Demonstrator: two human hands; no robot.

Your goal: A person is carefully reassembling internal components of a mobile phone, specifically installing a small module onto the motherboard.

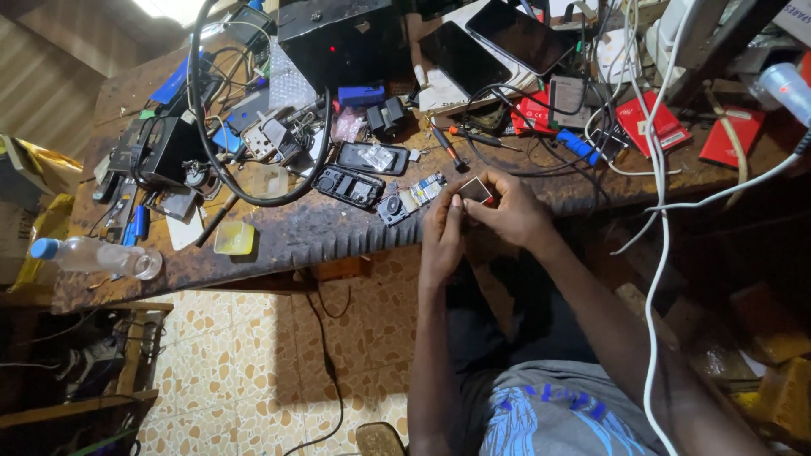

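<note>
Small square reddish-edged part [476, 190], tilted, just above the workbench's front edge

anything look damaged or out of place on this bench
A plastic bottle lies on its side at the workbench edge. The bench top looks charred, and a phone shell lies opened beside loose parts.

One view only: head cam, worn by the person, looking steeply down from above the seated lap at a cluttered bench [279, 232] edge, approx. arm's reach off. Far side of the bench w/ phones [494, 46] sits at top of frame, tiled floor [253, 363] and the person's shirt [549, 414] at bottom, so cam faces fwd and down. Both hands [477, 215] meet near frame centre, close to the lens; no 2nd view to share anything with.
</note>
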